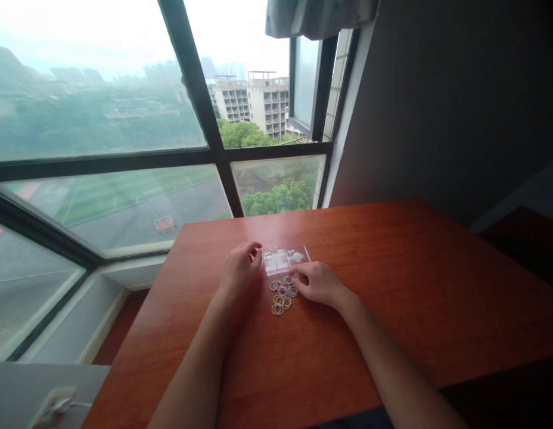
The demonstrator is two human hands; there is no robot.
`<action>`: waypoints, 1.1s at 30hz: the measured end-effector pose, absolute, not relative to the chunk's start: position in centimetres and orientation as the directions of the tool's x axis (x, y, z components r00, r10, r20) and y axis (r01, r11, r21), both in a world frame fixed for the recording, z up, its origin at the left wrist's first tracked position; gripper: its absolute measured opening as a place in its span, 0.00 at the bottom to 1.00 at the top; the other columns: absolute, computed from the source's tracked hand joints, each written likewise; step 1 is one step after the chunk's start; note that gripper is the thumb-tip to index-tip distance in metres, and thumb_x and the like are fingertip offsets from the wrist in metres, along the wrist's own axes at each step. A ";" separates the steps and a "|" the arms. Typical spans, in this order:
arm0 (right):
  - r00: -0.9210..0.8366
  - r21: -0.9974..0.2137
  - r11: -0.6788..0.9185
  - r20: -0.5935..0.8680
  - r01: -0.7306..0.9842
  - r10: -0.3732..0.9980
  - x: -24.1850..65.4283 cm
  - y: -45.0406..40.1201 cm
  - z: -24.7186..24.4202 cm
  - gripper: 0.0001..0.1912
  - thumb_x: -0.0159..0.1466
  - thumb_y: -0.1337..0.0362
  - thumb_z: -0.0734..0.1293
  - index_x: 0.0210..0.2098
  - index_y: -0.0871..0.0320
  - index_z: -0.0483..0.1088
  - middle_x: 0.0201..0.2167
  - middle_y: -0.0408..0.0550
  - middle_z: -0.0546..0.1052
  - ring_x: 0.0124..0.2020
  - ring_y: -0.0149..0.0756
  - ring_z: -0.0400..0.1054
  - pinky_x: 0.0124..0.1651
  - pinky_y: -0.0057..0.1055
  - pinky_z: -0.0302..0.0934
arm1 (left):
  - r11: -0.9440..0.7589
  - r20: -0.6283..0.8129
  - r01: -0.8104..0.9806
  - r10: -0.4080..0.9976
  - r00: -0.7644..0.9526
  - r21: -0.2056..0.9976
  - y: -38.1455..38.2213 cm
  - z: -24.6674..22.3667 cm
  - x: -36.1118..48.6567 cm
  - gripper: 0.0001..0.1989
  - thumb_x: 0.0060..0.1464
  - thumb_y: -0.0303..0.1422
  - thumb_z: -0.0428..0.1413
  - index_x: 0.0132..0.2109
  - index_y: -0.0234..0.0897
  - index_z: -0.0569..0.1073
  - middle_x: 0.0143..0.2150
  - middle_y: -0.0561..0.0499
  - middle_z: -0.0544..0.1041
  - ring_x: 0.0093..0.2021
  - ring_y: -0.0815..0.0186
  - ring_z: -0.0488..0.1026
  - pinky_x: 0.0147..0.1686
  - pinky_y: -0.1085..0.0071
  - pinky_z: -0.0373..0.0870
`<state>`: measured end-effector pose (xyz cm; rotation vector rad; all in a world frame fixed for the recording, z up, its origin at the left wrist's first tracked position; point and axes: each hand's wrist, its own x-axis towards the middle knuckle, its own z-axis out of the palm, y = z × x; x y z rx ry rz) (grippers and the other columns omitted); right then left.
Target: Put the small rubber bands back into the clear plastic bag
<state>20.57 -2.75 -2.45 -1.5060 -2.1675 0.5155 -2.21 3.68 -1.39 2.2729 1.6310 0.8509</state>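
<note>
A small clear plastic box [276,270] lies on the wooden table, its transparent lid [298,255] with a white print folded out to the right. Something round and pale shows inside, too small to name. My left hand [241,268] is at the box's left edge, fingers curled, with a gap between thumb and forefinger; whether it touches the box is unclear. In front of the box lies a loose cluster of silvery and yellowish rings [282,292]. My right hand [319,282] rests at the cluster's right side, thumb and forefinger closed at a silvery ring [288,280].
The reddish-brown table [415,286] extends to the right beneath a dark wall. Large windows with a dark frame [220,156] rise behind its far edge. A white wall socket with a plug [62,406] sits low at the left.
</note>
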 end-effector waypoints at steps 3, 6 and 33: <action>-0.285 -0.558 0.311 0.135 0.769 0.949 21.0 -2.6 -2.3 0.09 0.62 0.64 0.66 0.39 0.53 0.78 0.27 0.42 0.78 0.27 0.29 0.68 0.32 0.25 0.55 | -0.373 0.327 0.794 0.916 0.232 0.481 3.6 -1.3 -2.2 0.10 0.58 0.33 0.52 0.43 0.39 0.77 0.36 0.50 0.80 0.31 0.65 0.74 0.32 0.71 0.65; -0.279 -0.562 0.296 0.119 0.772 0.953 21.2 -2.6 -2.2 0.08 0.61 0.64 0.67 0.38 0.53 0.78 0.26 0.42 0.78 0.27 0.29 0.68 0.31 0.25 0.54 | -0.383 0.339 0.797 0.910 0.239 0.467 3.5 -1.1 -2.2 0.09 0.58 0.33 0.53 0.42 0.39 0.77 0.36 0.49 0.80 0.32 0.65 0.74 0.33 0.71 0.65; -0.250 -0.448 0.235 0.028 0.862 0.968 20.9 -2.4 -2.6 0.05 0.60 0.64 0.67 0.32 0.52 0.76 0.30 0.43 0.80 0.31 0.32 0.70 0.31 0.27 0.50 | -0.391 0.269 0.828 0.915 0.301 0.402 3.0 -0.6 -1.7 0.09 0.58 0.32 0.53 0.41 0.39 0.78 0.36 0.48 0.81 0.33 0.63 0.75 0.32 0.71 0.64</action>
